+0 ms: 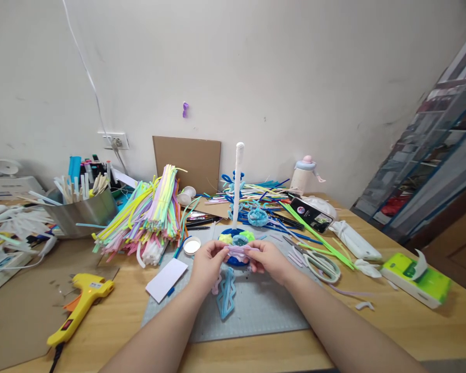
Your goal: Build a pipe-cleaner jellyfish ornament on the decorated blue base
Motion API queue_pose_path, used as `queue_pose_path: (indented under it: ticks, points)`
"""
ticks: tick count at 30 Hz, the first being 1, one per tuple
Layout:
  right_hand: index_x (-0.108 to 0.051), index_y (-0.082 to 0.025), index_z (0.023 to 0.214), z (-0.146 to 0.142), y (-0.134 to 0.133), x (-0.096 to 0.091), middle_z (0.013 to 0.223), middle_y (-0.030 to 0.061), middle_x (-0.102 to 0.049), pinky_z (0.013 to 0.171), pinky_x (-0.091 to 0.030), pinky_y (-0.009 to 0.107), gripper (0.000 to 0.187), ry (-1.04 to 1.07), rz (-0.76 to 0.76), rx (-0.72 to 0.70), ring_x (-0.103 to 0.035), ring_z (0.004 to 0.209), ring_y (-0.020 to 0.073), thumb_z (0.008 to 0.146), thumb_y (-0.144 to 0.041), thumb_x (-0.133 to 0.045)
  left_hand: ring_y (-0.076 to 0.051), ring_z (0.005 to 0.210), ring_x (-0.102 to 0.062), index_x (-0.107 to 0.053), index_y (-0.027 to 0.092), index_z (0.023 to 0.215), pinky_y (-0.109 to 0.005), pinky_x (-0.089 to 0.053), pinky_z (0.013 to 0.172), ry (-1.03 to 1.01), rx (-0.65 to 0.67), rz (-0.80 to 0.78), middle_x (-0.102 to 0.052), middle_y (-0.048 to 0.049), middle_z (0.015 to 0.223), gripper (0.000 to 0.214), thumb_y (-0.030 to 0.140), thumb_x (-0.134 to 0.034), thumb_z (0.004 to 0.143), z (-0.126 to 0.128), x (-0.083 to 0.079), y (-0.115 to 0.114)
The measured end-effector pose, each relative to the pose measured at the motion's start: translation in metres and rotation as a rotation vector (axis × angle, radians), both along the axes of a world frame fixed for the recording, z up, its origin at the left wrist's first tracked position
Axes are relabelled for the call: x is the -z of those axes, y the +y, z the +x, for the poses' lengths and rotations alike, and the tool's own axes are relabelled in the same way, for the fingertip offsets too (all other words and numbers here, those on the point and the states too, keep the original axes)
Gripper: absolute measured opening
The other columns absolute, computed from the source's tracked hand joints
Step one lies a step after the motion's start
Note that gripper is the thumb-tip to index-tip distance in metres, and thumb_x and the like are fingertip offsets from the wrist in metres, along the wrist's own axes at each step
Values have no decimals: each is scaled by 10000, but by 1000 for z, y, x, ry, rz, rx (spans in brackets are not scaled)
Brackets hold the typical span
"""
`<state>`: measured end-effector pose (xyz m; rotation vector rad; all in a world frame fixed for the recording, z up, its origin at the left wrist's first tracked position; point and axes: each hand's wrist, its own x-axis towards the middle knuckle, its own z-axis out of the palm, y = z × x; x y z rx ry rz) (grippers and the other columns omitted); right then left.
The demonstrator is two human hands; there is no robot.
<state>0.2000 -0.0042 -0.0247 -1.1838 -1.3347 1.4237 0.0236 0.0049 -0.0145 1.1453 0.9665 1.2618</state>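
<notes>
Between my two hands is a short lilac fuzzy piece that looks like pipe cleaner [238, 250]. My left hand [210, 258] pinches its left end, and my right hand [267, 259] pinches the right end. Just behind it stands a round dark blue base [234, 262] with yellow, teal and green fuzzy parts, partly hidden by my fingers. A white wrapped post [237, 181] rises upright from that base. Below my hands a light blue zigzag pipe-cleaner shape [227, 295] lies on the grey cutting mat [272, 311].
A yellow glue gun [83, 305] lies at the left, near a large bundle of coloured pipe cleaners [151, 212]. Scissors [322, 267], a phone [311, 214] and a green tissue pack [415, 280] lie to the right. A white card [166, 278] rests on the mat.
</notes>
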Motion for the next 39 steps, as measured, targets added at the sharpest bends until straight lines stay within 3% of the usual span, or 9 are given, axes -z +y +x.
queue_pose_path:
  ticks: [6,10,15,20,24,28,33,39]
  points:
    - [-541,-173,975,0,-2,-4,720,5,-644,343,-303,163,333,228,48,-23,-503,427,75,716,-355,-646,-100,484,-563,-612,119,669,-205,-456,509,-175,-2,-209,-624,7,558,322,312,-807,501,-5,3,6]
    - [-543,-187,978,0,-5,-7,674,-6,-636,356,-271,166,354,253,68,9,-468,407,66,698,-353,-682,-80,461,-552,-594,105,649,-170,-442,453,-248,105,-345,-619,-16,559,216,222,-765,588,-7,4,5]
    - [-552,-199,1037,-1,-13,-15,686,10,-610,394,-263,193,406,416,-26,-72,-457,426,77,744,-478,-593,-48,437,-532,-584,90,684,-126,-457,440,-366,280,-657,-590,-16,565,78,132,-644,711,-9,-1,2]
    - [-539,-217,941,-4,-15,-15,581,-36,-543,406,-239,200,303,465,60,-34,-398,401,71,692,-345,-654,-45,428,-527,-569,76,686,-123,-468,447,-402,361,-767,-575,-28,568,90,136,-614,735,-11,-3,2]
    - [-493,-226,857,-1,-10,-15,597,-48,-523,391,-250,183,252,491,73,91,-432,420,76,720,-399,-617,-44,444,-531,-572,89,695,-125,-461,451,-388,306,-667,-584,-17,573,78,133,-632,718,-10,-1,1]
    - [-515,-198,804,1,-3,-9,536,-61,-505,356,-248,168,299,242,96,193,-419,386,64,710,-448,-652,-62,461,-532,-555,121,666,-150,-437,451,-354,219,-454,-593,-3,560,161,154,-711,641,-7,0,0]
    - [-521,-177,733,-7,0,3,486,-51,-549,360,-307,190,292,88,162,166,-411,359,66,729,-442,-644,-48,458,-488,-576,127,693,-148,-378,460,-312,116,-255,-568,39,539,286,244,-793,550,-3,4,3]
    - [-576,-145,782,-15,-4,8,490,-34,-581,377,-326,190,301,58,102,109,-447,369,70,743,-442,-612,-59,457,-435,-621,108,739,-178,-314,459,-104,97,-120,-538,31,522,313,352,-759,601,-5,13,7]
